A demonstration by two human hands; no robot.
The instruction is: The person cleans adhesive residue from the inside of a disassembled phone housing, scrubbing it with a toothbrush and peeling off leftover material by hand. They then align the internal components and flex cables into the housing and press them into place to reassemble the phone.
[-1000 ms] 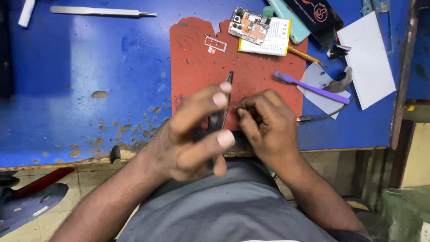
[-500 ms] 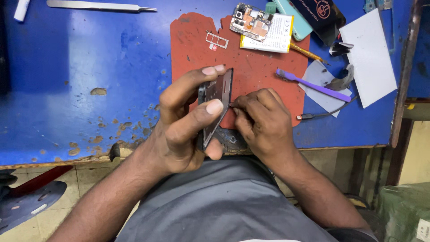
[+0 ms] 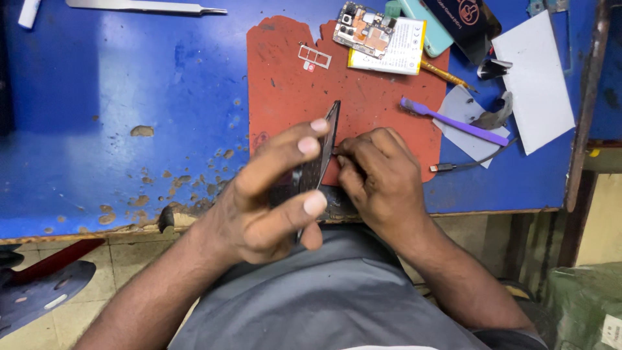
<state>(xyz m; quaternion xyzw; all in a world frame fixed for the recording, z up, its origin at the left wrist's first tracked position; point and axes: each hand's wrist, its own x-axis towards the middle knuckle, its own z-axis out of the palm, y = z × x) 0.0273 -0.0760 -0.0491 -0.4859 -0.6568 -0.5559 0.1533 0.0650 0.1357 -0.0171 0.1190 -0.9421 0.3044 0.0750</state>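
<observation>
Two hands share our work: left hand (image 3: pixel 272 201) grips the dark phone panel (image 3: pixel 319 162) on edge, right hand (image 3: pixel 379 178) pinches at its rim. Beyond them lies the removed circuit board (image 3: pixel 364 29); the panel's separation looks unfinished.

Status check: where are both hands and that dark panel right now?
Left hand grips the dark phone panel, tilted on edge over the red mat. Right hand pinches at the panel's side edge. Purple brush lies apart.
</observation>
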